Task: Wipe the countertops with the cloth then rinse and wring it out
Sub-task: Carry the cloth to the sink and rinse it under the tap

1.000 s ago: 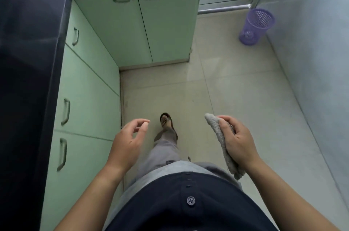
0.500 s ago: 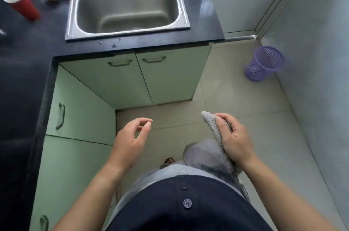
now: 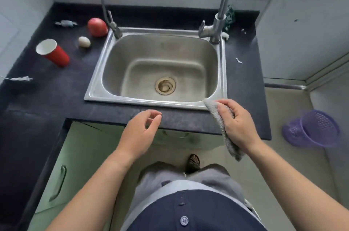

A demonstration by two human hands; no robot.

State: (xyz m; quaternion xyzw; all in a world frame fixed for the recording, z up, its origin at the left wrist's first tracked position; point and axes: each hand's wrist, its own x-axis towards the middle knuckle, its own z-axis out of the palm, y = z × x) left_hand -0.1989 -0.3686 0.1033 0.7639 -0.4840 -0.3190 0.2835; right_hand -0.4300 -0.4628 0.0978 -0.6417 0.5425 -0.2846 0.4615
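A grey cloth (image 3: 220,121) hangs from my right hand (image 3: 237,124), which is closed around it over the front right part of the dark countertop (image 3: 56,91). The cloth's top end lies at the front right corner of the steel sink (image 3: 98,79). My left hand (image 3: 140,132) hovers above the counter's front edge with fingers loosely curled and holds nothing. The tall tap (image 3: 217,27) stands at the sink's back right. A thinner tap (image 3: 111,17) rises at the back left. No water runs.
On the counter left of the sink stand a red cup (image 3: 53,53), an egg (image 3: 84,41), a red fruit (image 3: 97,27) and scraps of wrapper (image 3: 66,23). Small white bits (image 3: 238,60) lie right of the sink. A purple basket (image 3: 313,128) sits on the floor at right. Green cabinets (image 3: 75,155) are below.
The view has swung up from the floor to the sink and counter. Both hands have come forward over the counter's front edge, the right one still holding the cloth.
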